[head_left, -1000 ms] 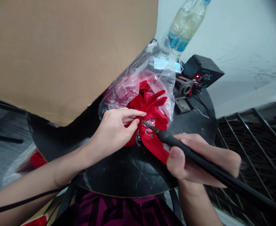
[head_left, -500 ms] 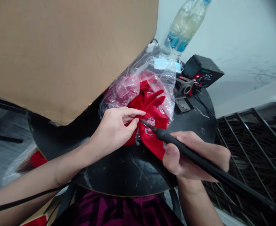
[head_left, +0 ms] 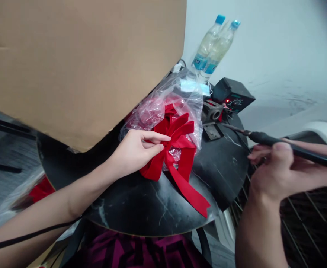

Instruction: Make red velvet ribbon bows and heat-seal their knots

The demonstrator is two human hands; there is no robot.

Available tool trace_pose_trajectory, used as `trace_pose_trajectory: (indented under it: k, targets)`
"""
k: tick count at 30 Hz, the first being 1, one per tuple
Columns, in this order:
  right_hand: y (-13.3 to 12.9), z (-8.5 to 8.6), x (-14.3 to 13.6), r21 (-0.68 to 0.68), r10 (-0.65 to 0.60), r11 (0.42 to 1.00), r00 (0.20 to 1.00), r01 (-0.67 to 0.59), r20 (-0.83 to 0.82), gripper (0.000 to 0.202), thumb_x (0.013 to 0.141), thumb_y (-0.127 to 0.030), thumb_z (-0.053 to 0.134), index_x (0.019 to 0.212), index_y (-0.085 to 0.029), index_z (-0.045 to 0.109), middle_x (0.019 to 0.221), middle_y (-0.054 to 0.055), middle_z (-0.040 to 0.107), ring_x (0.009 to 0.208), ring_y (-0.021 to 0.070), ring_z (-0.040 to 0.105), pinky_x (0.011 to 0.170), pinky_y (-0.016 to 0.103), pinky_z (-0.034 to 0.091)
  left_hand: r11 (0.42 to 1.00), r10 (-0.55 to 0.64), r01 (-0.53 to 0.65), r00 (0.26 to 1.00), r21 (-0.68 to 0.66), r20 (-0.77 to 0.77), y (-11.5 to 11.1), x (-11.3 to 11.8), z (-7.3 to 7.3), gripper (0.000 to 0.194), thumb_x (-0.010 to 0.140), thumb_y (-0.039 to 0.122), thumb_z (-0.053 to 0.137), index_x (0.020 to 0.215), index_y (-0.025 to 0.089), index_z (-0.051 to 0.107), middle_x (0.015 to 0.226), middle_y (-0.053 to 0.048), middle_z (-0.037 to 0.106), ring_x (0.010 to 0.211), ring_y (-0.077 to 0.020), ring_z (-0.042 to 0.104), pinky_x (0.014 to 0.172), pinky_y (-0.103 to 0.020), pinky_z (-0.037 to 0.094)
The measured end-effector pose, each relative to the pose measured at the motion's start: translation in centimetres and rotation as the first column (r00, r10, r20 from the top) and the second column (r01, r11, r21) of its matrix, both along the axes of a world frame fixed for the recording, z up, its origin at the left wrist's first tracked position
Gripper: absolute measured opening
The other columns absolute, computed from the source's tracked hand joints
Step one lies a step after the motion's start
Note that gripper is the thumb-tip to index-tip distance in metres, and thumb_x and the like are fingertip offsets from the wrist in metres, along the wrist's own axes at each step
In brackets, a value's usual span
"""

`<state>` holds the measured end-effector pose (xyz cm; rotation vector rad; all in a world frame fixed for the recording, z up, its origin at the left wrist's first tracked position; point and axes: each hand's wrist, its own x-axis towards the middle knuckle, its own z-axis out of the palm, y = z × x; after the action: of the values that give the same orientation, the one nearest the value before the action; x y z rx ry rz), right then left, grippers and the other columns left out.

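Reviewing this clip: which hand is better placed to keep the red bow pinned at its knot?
Left. The left hand already pinches the red bow at its knot, while the right hand holds the soldering iron off to the side.

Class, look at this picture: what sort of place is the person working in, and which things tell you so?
Probably a small craft or assembly workbench. The right hand holds a soldering iron, its control station glows behind, and the left hand pinches a red ribbon bow beside a bag of more.
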<state>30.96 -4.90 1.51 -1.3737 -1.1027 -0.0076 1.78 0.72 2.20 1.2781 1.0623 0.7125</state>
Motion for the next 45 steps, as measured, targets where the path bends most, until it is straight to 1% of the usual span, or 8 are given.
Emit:
trace_pose_trajectory:
  k: [3,9,18,30,34,39,42,45]
  targets:
    - [1.9,-0.4,2.1,0.150,-0.080,0.985,0.996,0.084,-0.033,0.022,0.080,-0.028,0.074,0.086,-0.028,0.052,0.060,-0.006,0.058,0.052,0.0202,0.064,0.045,0.032,0.050,0.999,0.009,-0.007,0.999,-0.037,0.048,0.1,-0.1,-0.2,0.028,0.083,0.020,0.077,0.110,0.023,0.084,0.091,-0.003,0.077,0.071,-0.0143,0.074,0.063,-0.022,0.056]
    - [4.6,-1.6,4.2,0.057,-0.003,0.998,0.997,0.008,-0.076,0.023,0.077,-0.018,0.070,0.083,-0.026,0.050,0.057,-0.005,0.064,0.044,0.0170,0.062,0.036,0.025,0.041,0.994,0.032,-0.019,0.992,-0.108,0.119,0.3,-0.2,0.0,0.026,0.082,0.019,0.079,0.107,0.022,0.084,0.088,-0.003,0.077,0.071,-0.0124,0.074,0.066,-0.020,0.055]
    - [8.2,-2.8,4.7,-0.223,0.178,0.959,0.984,-0.177,-0.016,0.027,0.081,-0.035,0.080,0.093,-0.023,0.059,0.073,0.002,0.074,0.049,0.0179,0.064,0.041,0.028,0.044,0.994,0.004,0.011,0.991,-0.105,0.134,0.2,-0.4,0.1,0.025,0.084,0.019,0.078,0.108,0.023,0.084,0.089,-0.003,0.080,0.071,-0.0134,0.075,0.064,-0.020,0.055]
    - [9.6,-3.0,5.5,-0.403,0.233,0.892,0.972,-0.205,0.022,0.039,0.079,-0.047,0.080,0.107,-0.024,0.064,0.080,0.002,0.071,0.055,0.0168,0.063,0.051,0.030,0.052,0.996,-0.037,0.045,0.994,-0.074,0.103,0.1,-0.7,0.5,0.026,0.087,0.021,0.075,0.112,0.023,0.083,0.090,-0.005,0.083,0.072,-0.0165,0.078,0.064,-0.022,0.058]
    - [8.0,-2.8,5.0,-0.556,0.188,0.813,0.982,-0.173,-0.030,0.046,0.078,-0.057,0.079,0.102,-0.022,0.064,0.070,0.002,0.070,0.045,0.0148,0.057,0.038,0.026,0.044,0.994,-0.070,0.080,0.989,-0.074,0.133,0.0,-0.7,0.5,0.028,0.088,0.021,0.075,0.115,0.024,0.082,0.090,-0.004,0.084,0.080,-0.0163,0.079,0.073,-0.021,0.060]
    - [1.6,0.3,2.4,-0.779,0.326,0.572,0.943,-0.256,-0.071,0.050,0.082,-0.065,0.075,0.069,-0.017,0.069,0.049,0.002,0.060,0.031,0.0123,0.048,0.029,0.023,0.035,0.996,-0.031,0.044,0.984,-0.076,0.173,0.3,-0.4,0.5,0.022,0.081,0.013,0.078,0.102,0.018,0.077,0.095,-0.006,0.082,0.088,-0.0178,0.079,0.075,-0.022,0.060]
    - [-1.8,3.3,-0.4,-0.694,0.437,0.668,0.896,-0.268,0.074,0.031,0.088,-0.053,0.075,0.095,-0.023,0.076,0.060,-0.001,0.066,0.039,0.0131,0.054,0.036,0.024,0.042,0.988,-0.010,0.047,0.971,-0.148,0.240,0.3,-0.4,0.4,0.030,0.076,0.014,0.082,0.098,0.020,0.062,0.087,-0.005,0.079,0.084,-0.0216,0.079,0.070,-0.026,0.061]
    - [-2.4,5.7,-3.6,-0.594,0.651,0.716,0.657,-0.365,0.380,0.031,0.095,-0.035,0.072,0.126,-0.033,0.069,0.079,0.000,0.068,0.058,0.0156,0.062,0.054,0.028,0.053,0.969,-0.039,0.108,0.954,-0.223,0.296,0.2,-0.6,0.4,0.039,0.077,0.016,0.084,0.102,0.022,0.055,0.086,-0.004,0.079,0.077,-0.0228,0.079,0.067,-0.029,0.061]
